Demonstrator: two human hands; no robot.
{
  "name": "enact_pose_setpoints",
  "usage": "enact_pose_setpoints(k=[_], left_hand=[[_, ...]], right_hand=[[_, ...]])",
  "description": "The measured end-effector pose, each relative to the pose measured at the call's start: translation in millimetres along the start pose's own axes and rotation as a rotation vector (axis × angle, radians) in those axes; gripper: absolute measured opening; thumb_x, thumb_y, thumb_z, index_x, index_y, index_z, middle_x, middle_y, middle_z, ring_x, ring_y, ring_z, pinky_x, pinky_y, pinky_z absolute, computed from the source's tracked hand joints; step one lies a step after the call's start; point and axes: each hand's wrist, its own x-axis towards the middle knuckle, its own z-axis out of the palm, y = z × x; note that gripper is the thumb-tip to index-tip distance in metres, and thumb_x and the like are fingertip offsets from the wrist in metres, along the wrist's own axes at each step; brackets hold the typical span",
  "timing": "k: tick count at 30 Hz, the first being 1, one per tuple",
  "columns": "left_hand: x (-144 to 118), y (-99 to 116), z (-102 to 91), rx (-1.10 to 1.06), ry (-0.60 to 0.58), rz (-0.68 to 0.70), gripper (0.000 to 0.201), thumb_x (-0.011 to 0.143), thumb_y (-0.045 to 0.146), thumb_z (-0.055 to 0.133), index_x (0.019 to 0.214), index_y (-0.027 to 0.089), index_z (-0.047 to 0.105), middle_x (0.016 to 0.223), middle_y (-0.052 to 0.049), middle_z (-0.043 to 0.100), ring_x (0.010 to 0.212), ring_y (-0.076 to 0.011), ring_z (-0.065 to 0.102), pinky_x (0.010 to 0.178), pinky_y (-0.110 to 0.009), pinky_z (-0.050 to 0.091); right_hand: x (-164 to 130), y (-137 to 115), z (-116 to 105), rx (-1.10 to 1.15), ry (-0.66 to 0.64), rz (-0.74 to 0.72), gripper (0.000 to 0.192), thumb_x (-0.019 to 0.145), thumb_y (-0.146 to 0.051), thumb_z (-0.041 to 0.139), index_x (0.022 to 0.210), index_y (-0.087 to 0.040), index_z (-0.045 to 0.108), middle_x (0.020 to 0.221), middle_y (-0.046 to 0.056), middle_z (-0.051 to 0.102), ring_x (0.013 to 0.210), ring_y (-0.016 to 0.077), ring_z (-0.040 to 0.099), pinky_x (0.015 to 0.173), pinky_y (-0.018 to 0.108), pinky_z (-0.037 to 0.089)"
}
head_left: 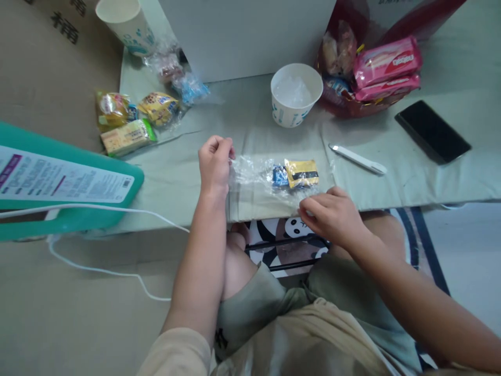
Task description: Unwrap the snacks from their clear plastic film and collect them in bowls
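Observation:
A clear plastic bag (254,175) lies flat on the pale green cloth (183,172) near its front edge. Inside the bag sit a small blue packet (279,175) and a yellow packet (301,173) with a dark stripe. My left hand (214,164) pinches the bag's left end between closed fingers. My right hand (332,214) presses down on the bag's lower right corner, fingers bent on the plastic.
A paper cup (295,94) stands behind the bag, another cup (123,23) at the far left. Wrapped snacks (129,117) lie left, a red bag of pink packets (385,68) right. A white pen-shaped tool (358,159), a black phone (432,130), a teal device (66,183) with a white cable.

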Motion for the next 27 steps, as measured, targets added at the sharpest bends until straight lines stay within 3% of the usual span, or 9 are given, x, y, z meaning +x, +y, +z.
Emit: enact_pose_setpoints(k=[3,7,10,13,15,17,19,23,27], left_hand=[[-3.1,1.0,-2.2,0.046,-0.095,-0.016,0.035,0.084,0.04,0.069,0.064,0.021,0.047,0.062,0.003,0.05,0.055,-0.0082,0.044,0.049,-0.021,0.031],[-11.5,4.2,-6.6,0.222,-0.426,0.044,0.028,0.07,0.038,0.08,0.082,0.019,0.062,0.082,0.0,0.063,0.068,-0.0093,0.052,0.064,-0.022,0.044],[-16.0,6.1,-11.7,0.367,-0.654,0.047,0.049,0.065,0.039,0.084,0.106,0.018,0.068,0.11,-0.006,0.07,0.087,-0.0144,0.062,0.084,-0.029,0.051],[-16.8,4.0,-15.1,0.511,-0.778,0.038,0.069,0.063,0.034,0.086,0.126,0.018,0.064,0.13,-0.011,0.066,0.097,-0.0179,0.064,0.088,-0.032,0.051],[-16.0,0.5,-14.5,0.601,-0.771,0.015,0.066,0.065,0.027,0.083,0.127,0.017,0.063,0.126,-0.011,0.068,0.09,-0.0164,0.064,0.082,-0.03,0.05],[-15.7,-1.6,-11.6,0.652,-0.734,-0.008,0.038,0.073,0.025,0.076,0.11,0.016,0.068,0.103,-0.007,0.072,0.078,-0.014,0.061,0.071,-0.027,0.047],[-16.8,0.5,-7.5,0.587,-0.724,-0.043,0.012,0.083,0.027,0.067,0.087,0.016,0.066,0.078,-0.002,0.066,0.067,-0.0118,0.056,0.062,-0.025,0.041],[-21.7,14.8,-1.3,0.236,-0.726,-0.214,0.016,0.09,0.034,0.061,0.081,0.02,0.058,0.059,0.004,0.056,0.048,-0.0081,0.041,0.048,-0.022,0.029],[-21.0,24.6,1.2,0.078,-0.58,-0.311,0.015,0.087,0.03,0.063,0.078,0.02,0.057,0.055,0.006,0.048,0.043,-0.0065,0.038,0.042,-0.02,0.023]], right_hand=[[-2.5,-5.1,-4.8,-0.051,-0.157,0.084,0.029,0.1,-0.037,0.048,0.1,-0.021,0.072,0.072,0.002,0.075,0.052,0.0154,0.056,0.058,0.032,0.027],[5.7,-10.8,-11.9,-0.092,-0.254,0.216,0.043,0.099,-0.032,0.043,0.133,-0.028,0.069,0.081,0.003,0.079,0.053,0.0175,0.058,0.053,0.032,0.016],[15.0,-13.4,-14.8,-0.097,-0.269,0.285,0.052,0.099,-0.031,0.042,0.148,-0.032,0.059,0.083,0.003,0.079,0.055,0.0192,0.059,0.052,0.033,0.017],[23.5,-12.5,-14.9,-0.099,-0.207,0.365,0.052,0.1,-0.033,0.044,0.15,-0.028,0.057,0.098,0.007,0.079,0.066,0.022,0.064,0.052,0.033,0.027],[28.0,-10.0,-13.0,-0.085,-0.128,0.333,0.049,0.098,-0.034,0.05,0.145,-0.024,0.061,0.115,0.012,0.075,0.086,0.027,0.068,0.06,0.036,0.042],[31.7,-7.2,-9.1,-0.057,-0.061,0.267,0.047,0.095,-0.034,0.057,0.14,-0.022,0.064,0.128,0.015,0.069,0.11,0.0336,0.066,0.081,0.043,0.053],[35.5,-4.7,-3.3,-0.008,-0.037,0.227,0.05,0.091,-0.033,0.062,0.14,-0.022,0.061,0.138,0.016,0.063,0.126,0.0378,0.059,0.096,0.052,0.053],[45.9,2.5,9.0,0.151,-0.056,0.229,0.057,0.087,-0.026,0.064,0.143,-0.025,0.056,0.148,0.015,0.057,0.135,0.0371,0.055,0.105,0.055,0.054],[53.9,17.9,11.5,0.438,-0.015,0.249,0.045,0.087,-0.025,0.063,0.132,-0.026,0.064,0.144,0.011,0.063,0.134,0.0321,0.06,0.111,0.053,0.051]])
